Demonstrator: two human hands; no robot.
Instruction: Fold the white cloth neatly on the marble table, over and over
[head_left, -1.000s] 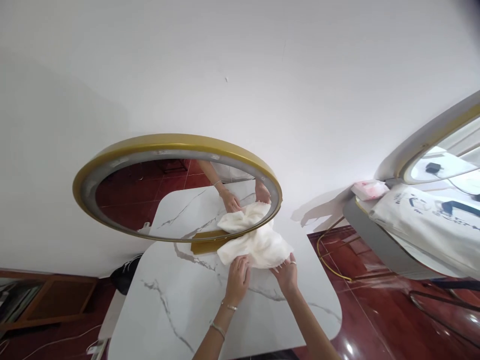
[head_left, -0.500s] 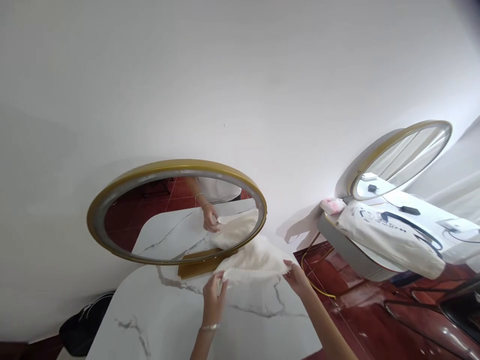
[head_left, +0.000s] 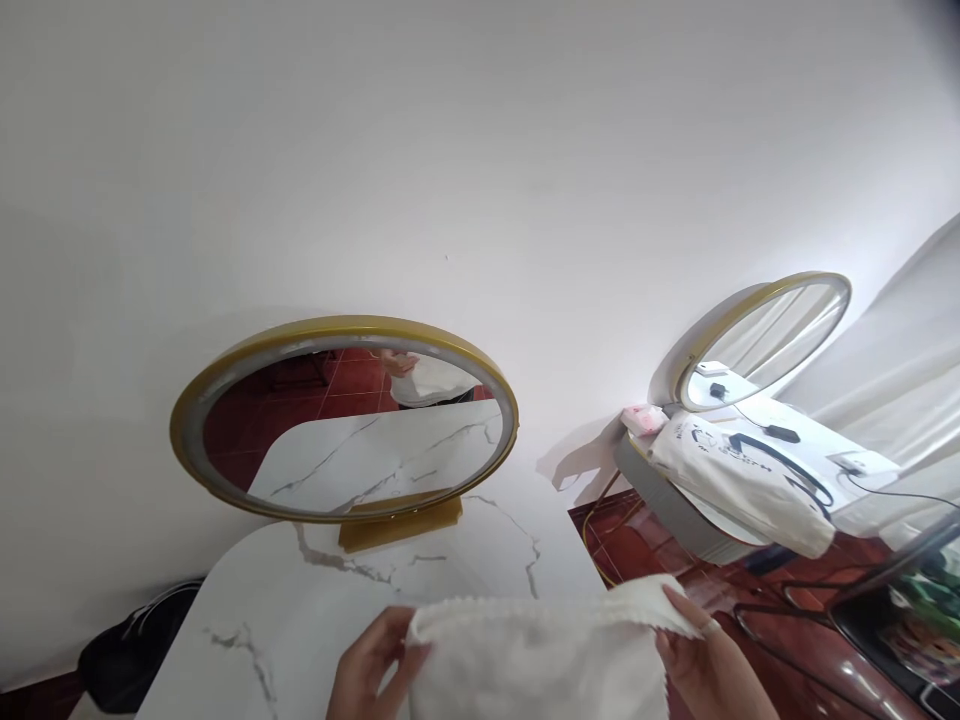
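A white cloth [head_left: 536,655] with a zigzag-cut edge is stretched between my two hands, above the near edge of the marble-patterned table. My left hand [head_left: 375,665] pinches its left top corner between thumb and fingers. On the other side my right hand [head_left: 709,655] grips the right corner, where the edge folds over. The lower part of the cloth runs out of the picture. Beyond it, the round gold-framed mirror [head_left: 345,322] stands on its gold base [head_left: 401,527] and reflects part of a person in a white top.
The white tabletop [head_left: 300,620] has grey veins. At right, a second table carries a white printed bag [head_left: 739,485], a pink-and-white packet [head_left: 643,419], a black adapter [head_left: 781,433] and another round mirror [head_left: 765,293]. A black bag [head_left: 131,640] lies at lower left. Chairs stand at lower right.
Both hands have lifted the cloth off the tabletop beside the mirror base and drawn it back toward me. It now hangs spread between them. The view has turned slightly right.
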